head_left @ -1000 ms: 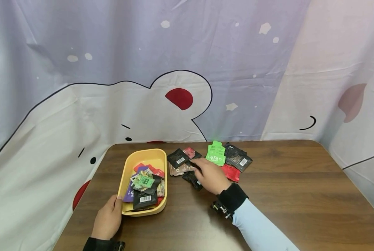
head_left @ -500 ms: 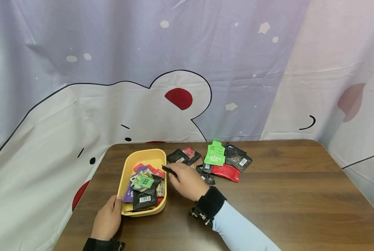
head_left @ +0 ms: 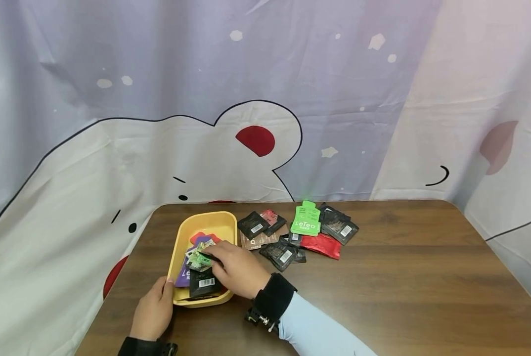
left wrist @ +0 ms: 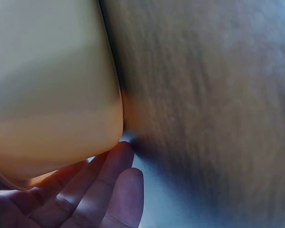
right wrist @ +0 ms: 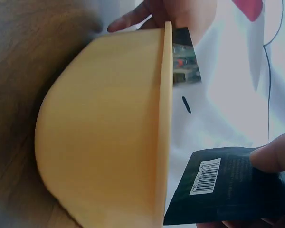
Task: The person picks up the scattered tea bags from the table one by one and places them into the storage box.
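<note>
At the lower left of the head view, the left hand rests on the near left corner of a yellow plastic tray, fingers curled round its rim; the left wrist view shows fingertips tucked under the tray's rounded corner where it meets the wooden table. This hand has not moved over the last second.

Just right of it, the right hand, in a black wrist strap and pale blue sleeve, is now over the tray's near half. A second ago it lay on the loose packets at the middle of the table; half a second ago it was between pile and tray, pinching a dark packet. The right wrist view shows thumb and fingers gripping a black sachet with a white barcode, held above the tray's rim. By my reading, that sachet has been carried across and is about to join the mixed packets already in the tray, but it is not yet let go.

Farther back, toward the frame's centre, the remaining pile lies on the table: black barcode sachets, a red packet, a brown one and a green LeTea pouch.

Behind hangs a cartoon bear curtain.
</note>
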`<state>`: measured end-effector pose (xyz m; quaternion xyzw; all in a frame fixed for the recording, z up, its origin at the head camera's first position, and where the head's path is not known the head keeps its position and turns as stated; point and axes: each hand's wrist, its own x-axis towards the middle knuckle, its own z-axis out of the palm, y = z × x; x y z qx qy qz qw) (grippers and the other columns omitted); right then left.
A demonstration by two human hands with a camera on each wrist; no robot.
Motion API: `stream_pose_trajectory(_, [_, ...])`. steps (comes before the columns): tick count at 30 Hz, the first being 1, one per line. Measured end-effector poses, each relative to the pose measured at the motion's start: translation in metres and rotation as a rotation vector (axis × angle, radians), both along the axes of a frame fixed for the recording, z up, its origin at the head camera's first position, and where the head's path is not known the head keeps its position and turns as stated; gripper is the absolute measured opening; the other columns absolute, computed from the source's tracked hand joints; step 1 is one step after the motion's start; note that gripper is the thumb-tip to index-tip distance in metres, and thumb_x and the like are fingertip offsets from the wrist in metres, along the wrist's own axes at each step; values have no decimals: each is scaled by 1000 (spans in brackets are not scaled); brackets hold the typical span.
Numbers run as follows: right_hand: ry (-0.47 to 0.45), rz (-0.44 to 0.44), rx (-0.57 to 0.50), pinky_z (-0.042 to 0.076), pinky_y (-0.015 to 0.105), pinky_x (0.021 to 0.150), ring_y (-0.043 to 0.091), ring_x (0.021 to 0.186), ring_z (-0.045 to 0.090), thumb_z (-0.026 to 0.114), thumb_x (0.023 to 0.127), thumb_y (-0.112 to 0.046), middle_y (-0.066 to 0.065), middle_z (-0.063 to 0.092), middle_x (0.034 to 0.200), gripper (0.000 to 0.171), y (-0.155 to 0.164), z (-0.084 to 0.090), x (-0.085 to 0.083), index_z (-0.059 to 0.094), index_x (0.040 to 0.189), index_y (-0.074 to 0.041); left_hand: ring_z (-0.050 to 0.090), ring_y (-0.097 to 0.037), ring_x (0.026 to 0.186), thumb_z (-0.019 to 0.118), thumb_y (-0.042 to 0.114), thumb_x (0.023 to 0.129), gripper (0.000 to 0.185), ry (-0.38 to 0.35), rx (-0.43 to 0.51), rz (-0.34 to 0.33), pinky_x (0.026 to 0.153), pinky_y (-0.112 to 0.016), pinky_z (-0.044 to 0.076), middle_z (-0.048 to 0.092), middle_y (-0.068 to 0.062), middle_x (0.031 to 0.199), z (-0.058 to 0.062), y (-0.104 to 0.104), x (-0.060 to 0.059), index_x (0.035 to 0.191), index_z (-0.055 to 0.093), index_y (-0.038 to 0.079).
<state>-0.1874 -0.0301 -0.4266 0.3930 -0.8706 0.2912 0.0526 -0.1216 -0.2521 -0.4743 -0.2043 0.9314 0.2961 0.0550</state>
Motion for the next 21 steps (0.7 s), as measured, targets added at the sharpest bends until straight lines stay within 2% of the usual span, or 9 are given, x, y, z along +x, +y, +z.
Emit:
stream_pose_trajectory(3, [-3, 5, -1, 50, 28, 104, 9, 122, 62, 55, 104, -21, -1, 67, 130, 34, -7, 0, 2, 62, 136, -17, 61, -31, 103, 27, 39, 111, 54, 11, -3, -8, 86, -53, 49, 62, -23, 123, 0, 0, 0, 141, 47, -2])
stream_pose_trajectory(10, [-12, 34, -4, 48, 26, 106, 8, 123, 61, 53, 105, -23, -1, 66, 132, 33, -18, 1, 4, 62, 136, -17, 57, -27, 93, 29, 36, 111, 52, 12, -8, -13, 81, -49, 49, 63, -20, 115, 1, -1, 0, 140, 48, -2])
stream_pose_trajectory(17, [2, 23, 0, 49, 26, 104, 7, 123, 61, 53, 105, -23, -1, 66, 132, 33, -18, -1, 4, 62, 136, -17, 62, -32, 102, 28, 37, 111, 53, 10, -6, -11, 86, -55, 49, 62, -23, 123, 0, -1, 0, 140, 48, -2])
stream_pose_trajectory(21, [-1, 23, -2, 49, 26, 104, 7, 123, 61, 55, 104, -21, -2, 66, 132, 33, -17, -2, 3, 62, 136, -17, 61, -31, 100, 28, 38, 111, 53, 8, -3, -10, 85, -53, 49, 62, -22, 121, 0, -1, 0, 139, 49, -1])
